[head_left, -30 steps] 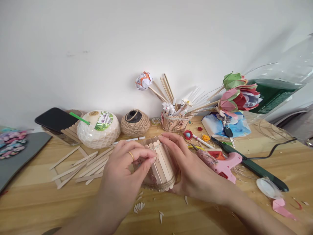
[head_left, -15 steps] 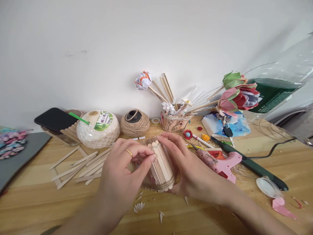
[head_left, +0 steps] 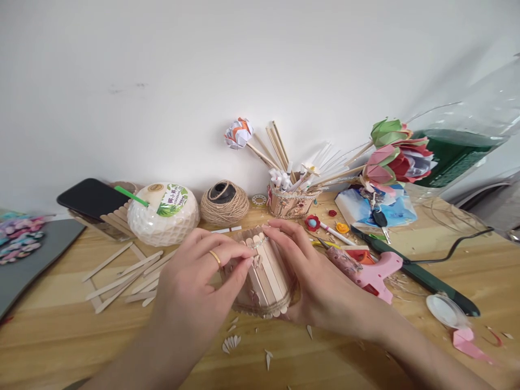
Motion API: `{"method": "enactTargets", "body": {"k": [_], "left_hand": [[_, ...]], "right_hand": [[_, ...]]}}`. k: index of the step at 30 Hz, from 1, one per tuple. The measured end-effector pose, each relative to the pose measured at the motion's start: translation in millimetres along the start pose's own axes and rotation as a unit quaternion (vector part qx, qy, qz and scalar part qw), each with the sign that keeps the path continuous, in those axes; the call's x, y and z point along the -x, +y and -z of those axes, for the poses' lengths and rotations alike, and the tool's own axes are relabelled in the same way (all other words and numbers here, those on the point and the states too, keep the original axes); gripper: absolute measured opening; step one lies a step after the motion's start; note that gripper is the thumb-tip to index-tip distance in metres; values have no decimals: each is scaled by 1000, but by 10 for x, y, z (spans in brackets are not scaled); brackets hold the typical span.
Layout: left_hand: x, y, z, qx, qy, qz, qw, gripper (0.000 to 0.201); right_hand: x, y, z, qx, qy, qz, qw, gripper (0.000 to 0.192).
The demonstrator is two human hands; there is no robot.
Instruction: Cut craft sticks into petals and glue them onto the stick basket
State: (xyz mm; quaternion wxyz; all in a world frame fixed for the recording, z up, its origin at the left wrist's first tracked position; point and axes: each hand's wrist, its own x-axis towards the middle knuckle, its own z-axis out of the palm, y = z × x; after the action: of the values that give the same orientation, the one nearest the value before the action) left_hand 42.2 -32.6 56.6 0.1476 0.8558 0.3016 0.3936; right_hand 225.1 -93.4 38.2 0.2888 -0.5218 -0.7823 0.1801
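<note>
A cup made of upright craft sticks (head_left: 268,271) tilts in front of me, with twine around its base and a beaded trim near its rim. My right hand (head_left: 306,268) wraps its right side, fingers at the rim and thumb low by the base. The thumb and forefinger of my left hand (head_left: 207,271), which wears a gold ring, are pinched together against the cup's face below the trim. Whatever lies between those fingertips is too small to make out. A tiny light piece shows on the sticks right beside them.
Loose craft sticks (head_left: 122,276) lie at left, near a wrapped coconut (head_left: 162,216) and a twine ball (head_left: 225,203). Behind stands a decorated holder (head_left: 290,205) with paper flowers. A pink glue gun (head_left: 379,273), green-black tool (head_left: 422,273) and keys (head_left: 379,219) lie at right; wood slivers (head_left: 231,343) lie in front.
My left hand has drawn slightly left, and the tiny piece by its fingertips shows more. My right hand and the cup have stayed in place.
</note>
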Motion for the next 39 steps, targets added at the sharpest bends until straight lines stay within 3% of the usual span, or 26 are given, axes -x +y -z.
{"method": "enactTargets", "body": {"k": [12, 20, 24, 28, 30, 33, 34, 39], "left_hand": [[-28, 42, -22, -33, -3, 22, 999, 9], [-60, -24, 101, 24, -16, 56, 998, 7], [-124, -123, 119, 92, -104, 123, 983, 24], [-145, -169, 93, 207, -181, 190, 942, 14], [-147, -162, 90, 248, -192, 211, 926, 10], [-157, -130, 101, 306, -223, 252, 890, 12], [-162, -119, 104, 317, -237, 260, 881, 12], [-166, -93, 90, 312, -235, 256, 884, 12]], "right_hand": [[-17, -10, -10, -11, 2, 1, 1000, 95], [-24, -8, -16, 12, -5, 9, 1000, 96], [-5, 14, -2, 25, 4, 13, 1000, 93], [55, -9, 113, 17, -13, 6, 1000, 107], [73, -50, 178, -8, 13, 13, 1000, 92], [55, -121, 201, 5, 116, 23, 993, 38], [41, -140, 182, 15, 133, 28, 991, 30], [-10, -192, 14, 17, 138, 46, 989, 27]]}}
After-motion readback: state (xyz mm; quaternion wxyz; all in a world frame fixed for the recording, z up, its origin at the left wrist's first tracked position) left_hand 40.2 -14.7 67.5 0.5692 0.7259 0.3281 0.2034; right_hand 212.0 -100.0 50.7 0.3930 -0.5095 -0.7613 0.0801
